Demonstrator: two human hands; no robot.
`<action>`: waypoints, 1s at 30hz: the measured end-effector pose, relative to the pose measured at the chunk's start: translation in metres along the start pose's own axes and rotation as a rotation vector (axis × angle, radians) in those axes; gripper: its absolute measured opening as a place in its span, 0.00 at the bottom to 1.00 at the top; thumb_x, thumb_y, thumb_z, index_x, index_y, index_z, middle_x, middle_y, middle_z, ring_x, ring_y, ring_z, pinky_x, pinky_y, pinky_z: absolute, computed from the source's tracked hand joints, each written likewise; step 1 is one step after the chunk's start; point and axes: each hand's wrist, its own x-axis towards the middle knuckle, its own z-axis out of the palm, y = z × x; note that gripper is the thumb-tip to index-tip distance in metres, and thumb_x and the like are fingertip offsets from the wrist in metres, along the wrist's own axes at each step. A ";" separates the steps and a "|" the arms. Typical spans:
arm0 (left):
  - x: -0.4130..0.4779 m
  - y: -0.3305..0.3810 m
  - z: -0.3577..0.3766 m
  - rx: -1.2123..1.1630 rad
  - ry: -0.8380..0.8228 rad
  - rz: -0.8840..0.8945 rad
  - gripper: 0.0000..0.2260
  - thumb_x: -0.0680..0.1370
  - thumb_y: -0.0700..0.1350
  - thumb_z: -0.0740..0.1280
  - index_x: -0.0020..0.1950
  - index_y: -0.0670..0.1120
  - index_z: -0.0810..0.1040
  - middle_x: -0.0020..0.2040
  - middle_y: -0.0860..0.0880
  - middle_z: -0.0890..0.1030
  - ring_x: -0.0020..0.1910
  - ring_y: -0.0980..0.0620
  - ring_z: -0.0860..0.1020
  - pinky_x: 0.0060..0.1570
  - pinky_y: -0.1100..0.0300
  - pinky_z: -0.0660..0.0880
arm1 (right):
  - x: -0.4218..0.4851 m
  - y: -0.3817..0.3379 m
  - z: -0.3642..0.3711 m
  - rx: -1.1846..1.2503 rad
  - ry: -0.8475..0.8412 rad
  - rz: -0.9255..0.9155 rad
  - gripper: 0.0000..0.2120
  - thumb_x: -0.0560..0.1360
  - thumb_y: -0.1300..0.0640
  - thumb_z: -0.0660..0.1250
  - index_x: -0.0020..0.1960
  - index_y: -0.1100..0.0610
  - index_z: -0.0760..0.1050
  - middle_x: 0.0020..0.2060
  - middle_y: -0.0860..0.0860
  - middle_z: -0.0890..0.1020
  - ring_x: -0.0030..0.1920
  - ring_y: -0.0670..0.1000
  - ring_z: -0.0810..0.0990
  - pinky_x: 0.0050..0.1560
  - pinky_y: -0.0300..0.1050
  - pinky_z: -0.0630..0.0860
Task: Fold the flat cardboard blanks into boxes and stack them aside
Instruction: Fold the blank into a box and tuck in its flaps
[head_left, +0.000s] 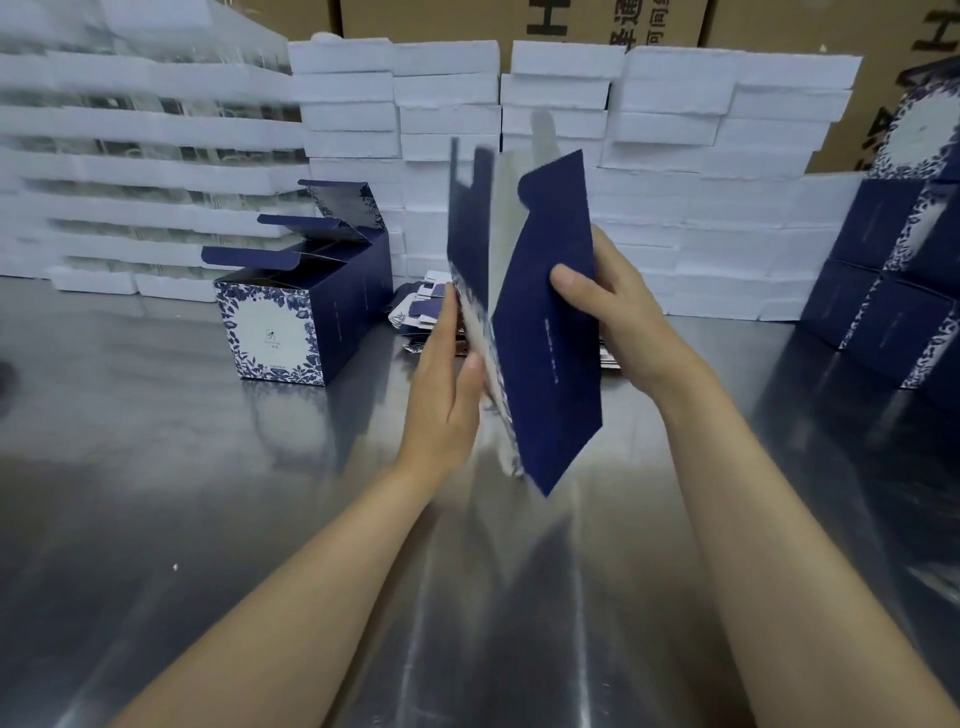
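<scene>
I hold a navy cardboard blank (545, 332) upright above the steel table, its panels partly spread and blurred. My left hand (447, 395) grips its left edge near the floral white border. My right hand (608, 306) holds the right navy panel, thumb on the front. Behind the blank lies a low pile of flat blanks (421, 312). To the left stand folded navy boxes (306, 306) with floral white fronts, their top flaps open. More folded boxes (904, 291) are stacked at the right edge.
The steel table (208, 467) is shiny and reflective. A wall of white foam trays (571, 130) runs along the back, with brown cartons (623, 21) behind it. A blurred stack of white trays (130, 156) fills the back left.
</scene>
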 end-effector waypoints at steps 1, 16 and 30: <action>0.000 -0.002 0.000 -0.006 0.012 -0.011 0.26 0.82 0.44 0.55 0.78 0.39 0.54 0.75 0.46 0.66 0.72 0.55 0.67 0.70 0.51 0.66 | 0.000 -0.004 -0.003 0.006 -0.035 -0.031 0.28 0.76 0.55 0.66 0.75 0.53 0.63 0.68 0.48 0.74 0.68 0.49 0.72 0.66 0.47 0.71; -0.005 -0.006 0.007 -0.122 0.158 0.076 0.15 0.82 0.47 0.54 0.69 0.53 0.65 0.65 0.49 0.72 0.65 0.49 0.72 0.65 0.53 0.69 | 0.005 -0.018 0.023 -0.275 -0.006 0.084 0.12 0.78 0.54 0.67 0.60 0.44 0.78 0.55 0.46 0.80 0.55 0.40 0.77 0.53 0.26 0.69; -0.012 -0.021 0.003 0.171 -0.248 0.031 0.24 0.82 0.57 0.53 0.60 0.43 0.80 0.73 0.49 0.68 0.70 0.59 0.68 0.67 0.66 0.64 | 0.007 -0.019 0.015 -0.652 0.133 0.144 0.16 0.79 0.59 0.60 0.33 0.60 0.66 0.28 0.50 0.65 0.32 0.49 0.61 0.34 0.43 0.58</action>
